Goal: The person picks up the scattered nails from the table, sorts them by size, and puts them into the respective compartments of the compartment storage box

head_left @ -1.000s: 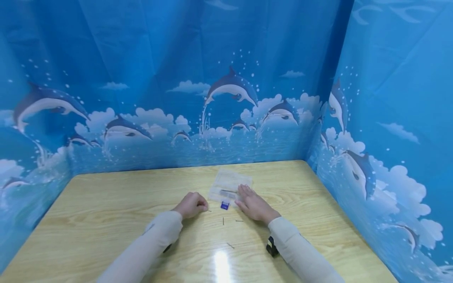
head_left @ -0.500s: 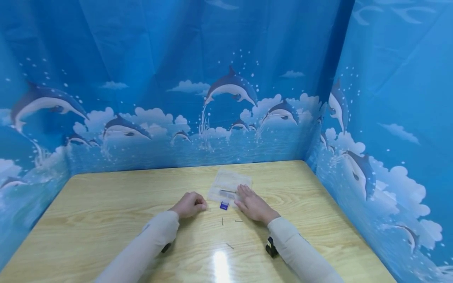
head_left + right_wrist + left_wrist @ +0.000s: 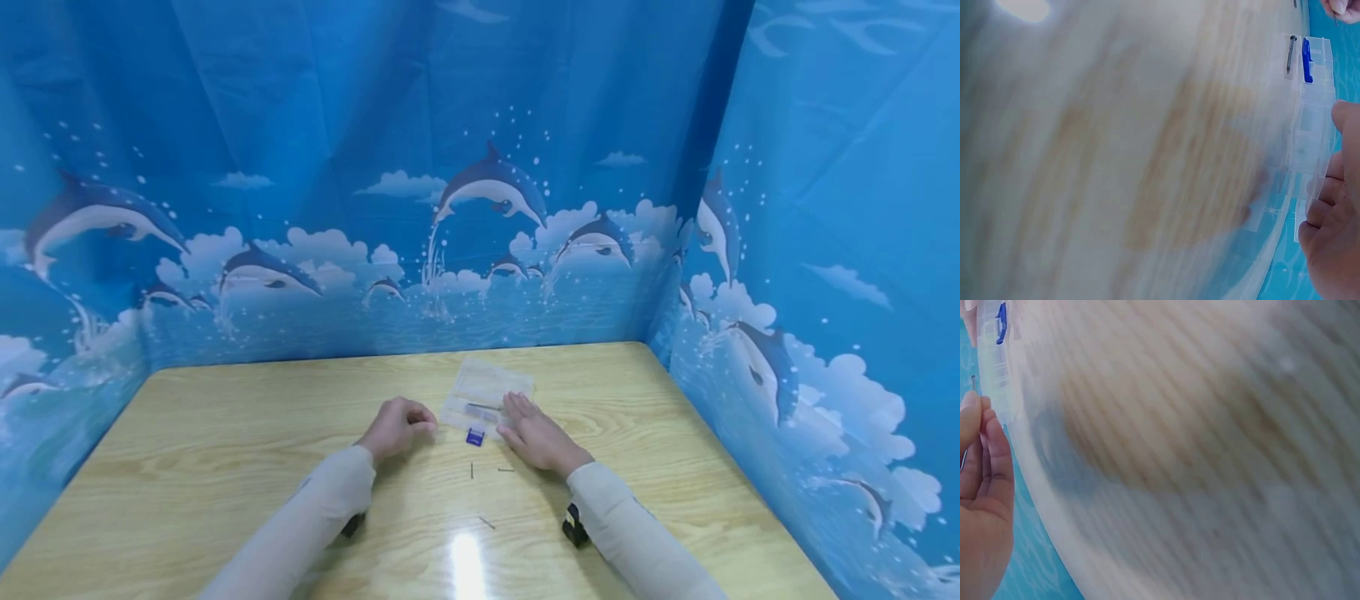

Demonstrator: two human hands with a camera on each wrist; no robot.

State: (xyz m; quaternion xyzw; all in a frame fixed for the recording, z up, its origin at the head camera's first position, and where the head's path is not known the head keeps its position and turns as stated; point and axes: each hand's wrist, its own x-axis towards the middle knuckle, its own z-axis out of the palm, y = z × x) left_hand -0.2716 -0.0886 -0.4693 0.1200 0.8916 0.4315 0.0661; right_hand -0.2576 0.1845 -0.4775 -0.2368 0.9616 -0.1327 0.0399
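Observation:
My left hand [image 3: 399, 427] is just left of a clear plastic compartment box [image 3: 491, 379], pinching a small nail [image 3: 973, 382] upright between thumb and fingertip. The box lies with its lid open, and its blue latch [image 3: 475, 437] faces me. A thin dark nail [image 3: 483, 407] shows across the compartments. On the box's right side rests my right hand [image 3: 536, 435], fingers straight. In the right wrist view its fingers [image 3: 1329, 199] lie along the clear box wall [image 3: 1313, 131].
In front of the box, one nail [image 3: 472, 470] points toward me and another nail [image 3: 506, 470] lies crosswise. Closer to me is a slanted nail [image 3: 487, 522] on the wooden table [image 3: 247, 442]. A blue dolphin curtain [image 3: 337, 208] stands behind and at the right.
The nail that lay by my left fingertips has come off the table into their pinch. My left hand has risen slightly. My right hand stays on the box.

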